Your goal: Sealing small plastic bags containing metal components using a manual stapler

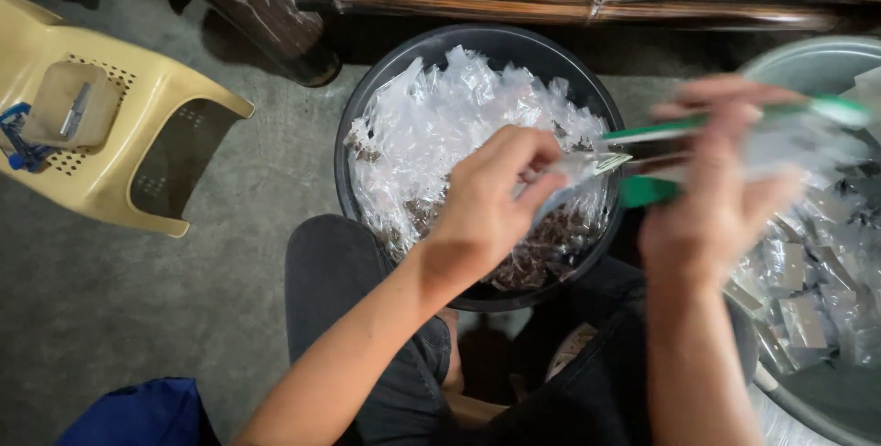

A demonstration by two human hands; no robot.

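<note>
So the left hand (pixel 482 207) is pinched shut on a small clear packet (pixel 571 175) over the black basin (pixel 367 106), which is piled with crinkly clear packets holding dark bits. The right hand (pixel 716 198), blurry, is closed around green-handled tongs (pixel 661 191) just beside that packet. Right of it sits a grey tub (pixel 808 61) of flat packets with pale labels.

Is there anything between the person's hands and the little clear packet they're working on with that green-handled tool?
Nothing visible. The left hand already pinches the small clear plastic packet above the black round basin of filled packets. The right hand, blurred, holds the green-handled tool right against it. The grey basin sits off to the right.
</note>
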